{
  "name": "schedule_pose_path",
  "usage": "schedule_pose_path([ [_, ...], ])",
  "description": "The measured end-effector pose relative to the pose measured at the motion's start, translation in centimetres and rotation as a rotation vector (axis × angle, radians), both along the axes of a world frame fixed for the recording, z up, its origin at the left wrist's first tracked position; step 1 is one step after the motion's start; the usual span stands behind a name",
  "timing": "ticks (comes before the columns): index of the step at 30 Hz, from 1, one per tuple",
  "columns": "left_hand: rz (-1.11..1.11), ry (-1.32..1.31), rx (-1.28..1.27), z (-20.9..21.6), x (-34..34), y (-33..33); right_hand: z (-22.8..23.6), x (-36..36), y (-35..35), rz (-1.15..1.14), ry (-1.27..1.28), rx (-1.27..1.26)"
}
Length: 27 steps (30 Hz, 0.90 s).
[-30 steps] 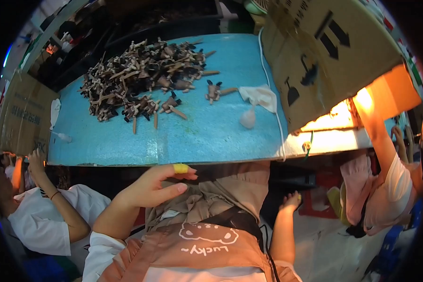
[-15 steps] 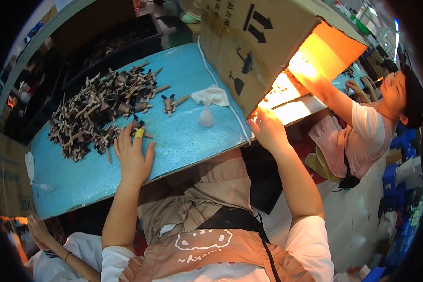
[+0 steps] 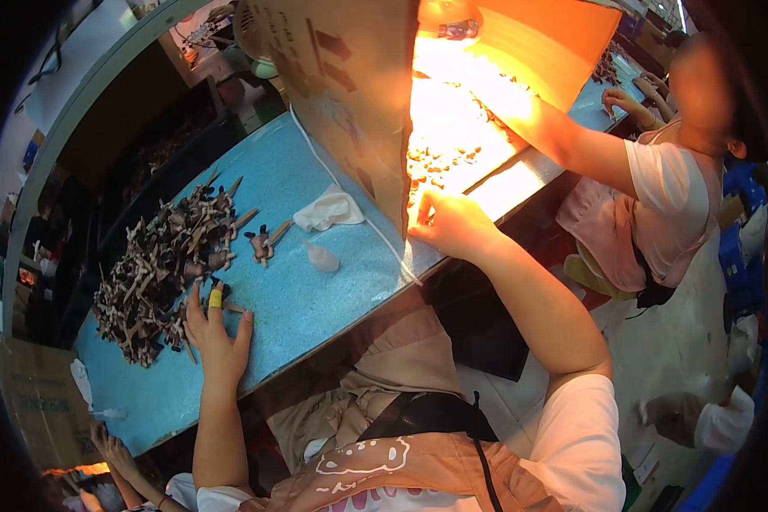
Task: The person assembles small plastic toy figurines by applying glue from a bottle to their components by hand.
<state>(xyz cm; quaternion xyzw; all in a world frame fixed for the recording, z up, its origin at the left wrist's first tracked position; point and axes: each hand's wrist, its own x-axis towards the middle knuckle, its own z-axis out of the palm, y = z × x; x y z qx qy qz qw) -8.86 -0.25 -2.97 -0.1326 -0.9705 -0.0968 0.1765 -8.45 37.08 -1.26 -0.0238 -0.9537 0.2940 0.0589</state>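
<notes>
Both hands are up at the counter [image 3: 303, 311] now, where a second ago they were down below its near edge! Left hand [image 3: 221, 346] is in at the near right side of the pile [image 3: 158, 282], a heap of brown-and-black figures with wooden sticks on the left of the counter. Its fingers are spread, thumb well out from them, yellow tape [image 3: 216, 299] round one finger, and the tips reach a figure at the edge; whether they grip it, nobody can tell from here. Over to the right, the right hand [image 3: 455, 227] is at the near corner of the box [image 3: 341, 94], thumb and forefinger drawn narrow, anything between them lost in the glare. Small pieces [image 3: 456, 157] lie in the bright opening just beyond. One lone figure [image 3: 262, 246] sits right of the pile, stick angled toward the cloth [image 3: 328, 212], a white bottle [image 3: 322, 258] just on the cloth's near side. And on the far right, a co-worker [image 3: 670, 218] has an arm in that same lit box!
</notes>
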Motion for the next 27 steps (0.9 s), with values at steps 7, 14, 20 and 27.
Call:
schedule_pose_path([
  [7,0.025,-0.138,-0.017,0.2,0.1,0.0,0.2,0.3,1.2,0.023,-0.107,-0.25],
  [14,0.037,-0.149,-0.057,0.0,-0.1,0.2,0.0,0.8,0.1,0.023,0.074,0.044],
  [20,0.013,-0.134,-0.019,0.1,-0.1,0.1,-0.3,1.2,0.3,0.064,-0.01,0.086],
  [27,-0.003,-0.131,-0.04,0.3,0.3,-0.5,1.0,-0.4,1.4,0.038,-0.116,-0.317],
])
